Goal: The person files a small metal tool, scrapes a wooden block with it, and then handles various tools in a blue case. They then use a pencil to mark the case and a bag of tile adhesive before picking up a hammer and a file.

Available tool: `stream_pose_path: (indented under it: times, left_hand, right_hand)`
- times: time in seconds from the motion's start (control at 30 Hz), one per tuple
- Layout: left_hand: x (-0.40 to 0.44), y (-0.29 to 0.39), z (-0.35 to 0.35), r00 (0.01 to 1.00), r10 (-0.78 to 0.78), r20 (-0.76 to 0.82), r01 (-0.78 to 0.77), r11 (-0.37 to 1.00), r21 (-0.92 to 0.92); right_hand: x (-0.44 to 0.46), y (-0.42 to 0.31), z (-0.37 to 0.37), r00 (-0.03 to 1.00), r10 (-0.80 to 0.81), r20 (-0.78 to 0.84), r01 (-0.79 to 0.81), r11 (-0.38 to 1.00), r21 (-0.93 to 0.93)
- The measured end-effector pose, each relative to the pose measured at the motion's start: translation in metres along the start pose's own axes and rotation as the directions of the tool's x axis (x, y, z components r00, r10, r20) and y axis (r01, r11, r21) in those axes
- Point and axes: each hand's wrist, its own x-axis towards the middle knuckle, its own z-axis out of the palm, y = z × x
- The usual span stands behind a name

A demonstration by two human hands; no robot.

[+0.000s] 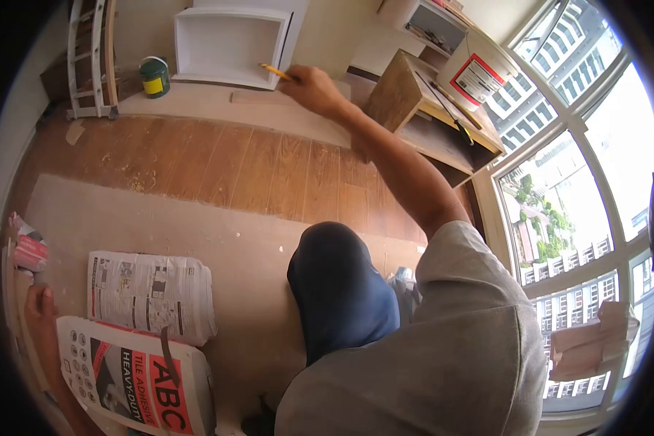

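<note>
My right hand [307, 89] reaches out ahead, its fingers closed around a yellow pencil [274, 71]. The pencil points left, in front of a white open cabinet box [229, 48] by the far wall. My left hand [41, 301] is low at the left edge with its fingers curled; what it holds, if anything, I cannot make out. Just above it lies a red and white packet [30, 251]. Beside the left forearm is a tile adhesive bag [127, 378], with a second white printed bag [151, 294] behind it.
A green bucket [154, 77] and a ladder [91, 62] stand by the far wall. To the right, a wooden cabinet [396, 91] bears a white bucket [476, 76] and a long thin tool [450, 109]. Large windows [559, 211] line the right side. Brown sheeting [160, 218] partly covers the wood floor.
</note>
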Motion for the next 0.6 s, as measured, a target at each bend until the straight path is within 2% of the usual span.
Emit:
stream_pose_path:
  times: [0.03, 0.07, 0.1, 0.13, 0.17, 0.2, 0.23, 0.27, 0.33, 0.37, 0.4, 0.47, 0.53, 0.57, 0.6]
  left_hand:
    - [0.015, -0.013, -0.012, 1.000, 0.000, -0.023, 0.000, 1.000, 0.002]
    - [0.028, -0.022, -0.031, 0.998, -0.054, -0.028, 0.051, 0.994, -0.092]
    - [0.036, -0.023, -0.048, 0.994, -0.103, -0.023, 0.097, 0.978, -0.183]
    - [0.044, -0.032, -0.064, 0.996, -0.078, -0.045, 0.073, 0.993, -0.097]
    - [0.046, -0.040, -0.079, 0.997, -0.047, -0.069, 0.050, 0.998, 0.035]
    - [0.049, -0.042, -0.088, 0.997, -0.013, -0.079, 0.027, 0.983, 0.181]
    - [0.047, -0.040, -0.096, 0.997, 0.014, -0.081, 0.012, 0.950, 0.311]
    - [0.045, -0.034, -0.100, 0.997, 0.034, -0.075, 0.002, 0.901, 0.434]
    - [0.032, -0.018, -0.100, 0.997, 0.067, -0.043, -0.025, 0.774, 0.632]
    - [0.026, -0.010, -0.098, 0.999, 0.044, -0.025, -0.014, 0.715, 0.699]
    - [0.019, -0.015, -0.101, 0.999, 0.042, -0.009, -0.023, 0.705, 0.709]
    - [0.007, -0.033, -0.110, 0.937, -0.345, -0.050, 0.221, 0.475, 0.852]
    - [-0.002, -0.087, -0.132, 0.960, -0.276, -0.040, 0.160, 0.426, 0.890]
    - [-0.015, -0.112, -0.144, 0.980, -0.199, 0.000, 0.079, 0.392, 0.917]
    - [-0.027, -0.125, -0.144, 0.989, -0.140, 0.037, 0.009, 0.312, 0.950]
  right_hand:
    - [0.020, 0.050, -0.014, 0.995, 0.006, -0.099, -0.013, 0.997, -0.075]
    - [0.034, 0.094, -0.036, 0.989, 0.115, -0.096, -0.130, 0.977, -0.170]
    - [0.043, 0.118, -0.064, 0.947, 0.305, -0.098, -0.320, 0.907, -0.273]
    - [0.053, 0.164, -0.086, 0.915, 0.376, -0.148, -0.404, 0.839, -0.365]
    - [0.058, 0.195, -0.109, 0.817, 0.525, -0.238, -0.576, 0.720, -0.387]
    - [0.063, 0.274, -0.128, 0.802, 0.504, -0.319, -0.596, 0.694, -0.404]
    - [0.054, 0.293, -0.157, 0.744, 0.592, -0.310, -0.666, 0.628, -0.402]
    - [0.049, 0.340, -0.178, 0.706, 0.618, -0.347, -0.706, 0.569, -0.423]
    - [0.028, 0.392, -0.215, 0.654, 0.628, -0.422, -0.753, 0.485, -0.445]
    - [0.016, 0.420, -0.233, 0.687, 0.604, -0.405, -0.718, 0.480, -0.503]
    - [0.006, 0.428, -0.244, 0.662, 0.588, -0.464, -0.748, 0.488, -0.449]
    - [0.002, 0.456, -0.262, 0.555, 0.678, -0.483, -0.826, 0.377, -0.420]
    - [0.002, 0.491, -0.271, 0.552, 0.646, -0.527, -0.831, 0.373, -0.413]
    - [0.002, 0.548, -0.277, 0.622, 0.604, -0.497, -0.769, 0.356, -0.531]
    - [0.004, 0.560, -0.281, 0.805, 0.512, -0.302, -0.519, 0.359, -0.776]
